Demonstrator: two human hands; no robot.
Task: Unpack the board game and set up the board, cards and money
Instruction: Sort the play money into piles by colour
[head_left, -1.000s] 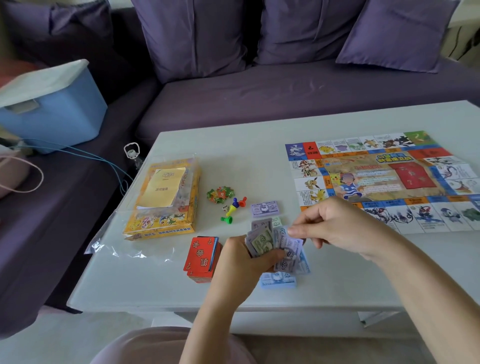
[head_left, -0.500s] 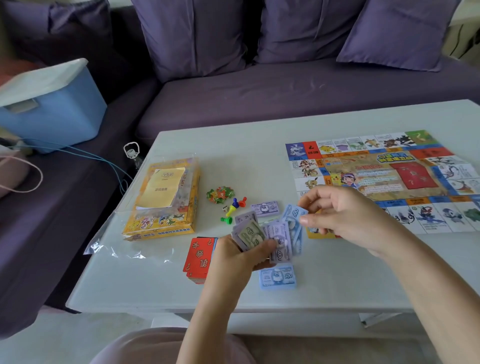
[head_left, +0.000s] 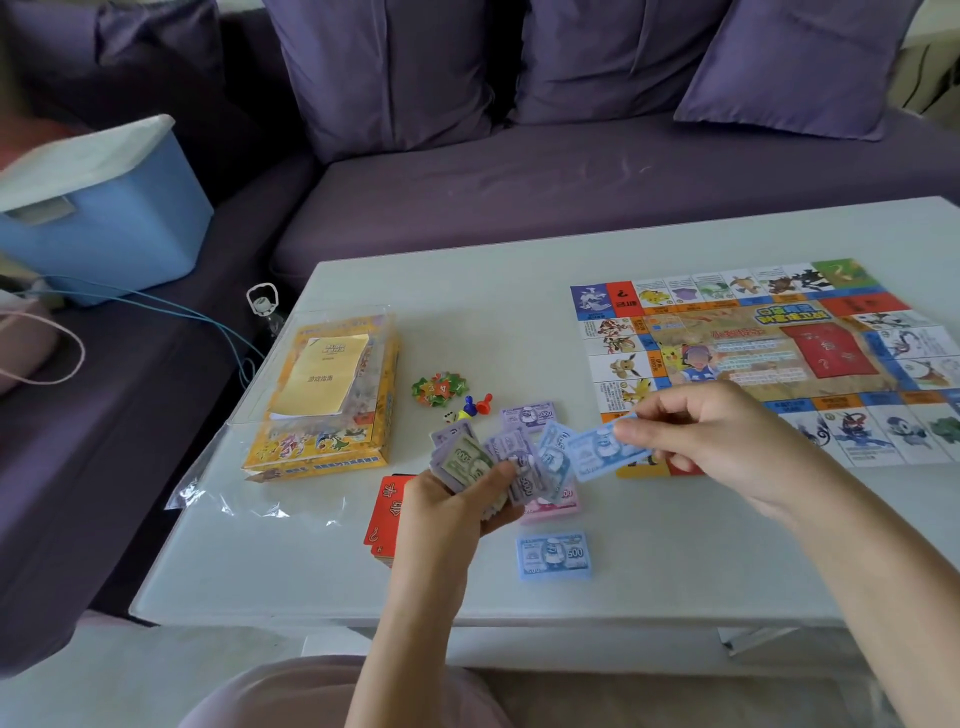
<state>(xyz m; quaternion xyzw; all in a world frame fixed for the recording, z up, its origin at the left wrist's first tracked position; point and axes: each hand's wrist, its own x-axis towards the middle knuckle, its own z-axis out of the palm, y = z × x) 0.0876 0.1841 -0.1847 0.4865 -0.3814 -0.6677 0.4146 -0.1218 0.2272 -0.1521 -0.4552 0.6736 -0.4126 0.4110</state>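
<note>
Your left hand (head_left: 452, 514) grips a fan of paper money (head_left: 498, 457) above the desk (head_left: 467, 322), thumb curled over the notes. Your right hand (head_left: 717, 441) pinches one blue note (head_left: 597, 452) by its end, just beside the fan's right edge. The board (head_left: 779, 353) lies flat on the desk's right side. The red cards (head_left: 387, 514) sit stacked by your left wrist (partly hidden by it). A blue pile (head_left: 553, 555) lies in front, a purple pile (head_left: 530, 414) behind.

Right hand (head_left: 727, 447) pulled blue note (head_left: 597, 456) rightward from money fan (head_left: 501, 454), possibly still overlapping.
</note>
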